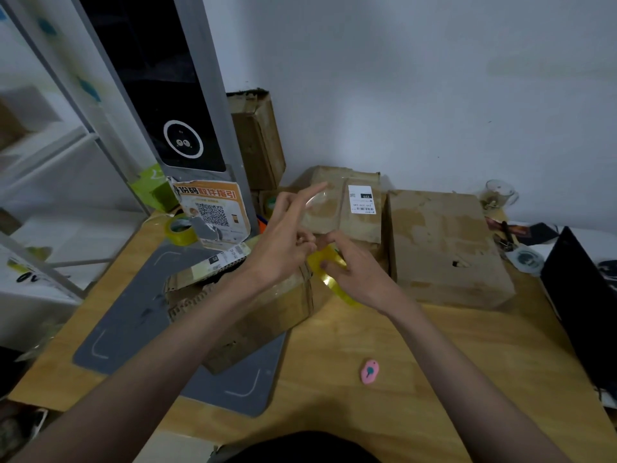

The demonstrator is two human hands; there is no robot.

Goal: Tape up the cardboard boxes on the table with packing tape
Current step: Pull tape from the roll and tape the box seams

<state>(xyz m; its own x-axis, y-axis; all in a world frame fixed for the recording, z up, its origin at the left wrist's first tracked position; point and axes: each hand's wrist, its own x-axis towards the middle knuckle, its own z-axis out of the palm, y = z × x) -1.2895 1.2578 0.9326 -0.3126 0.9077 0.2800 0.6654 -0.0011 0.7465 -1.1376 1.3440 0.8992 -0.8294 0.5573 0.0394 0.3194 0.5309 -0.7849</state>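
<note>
A worn cardboard box [253,322] lies on a grey mat [133,315] in front of me, its top flaps taped. My right hand [359,274] grips a yellowish roll of packing tape [329,262] above the box's right end. My left hand [287,235] pinches a clear strip of tape [315,200] pulled up from the roll, forefinger stretched out. Behind them stands a box with a white label [347,208], and to its right a large flat box [444,245].
A second tape roll [180,230] sits at the back left by a QR-code poster [213,212]. A pink cutter [370,371] lies on the wooden table [434,362]. A tall box [257,142] leans on the wall; a glass mug [499,192] and black case [581,305] are right.
</note>
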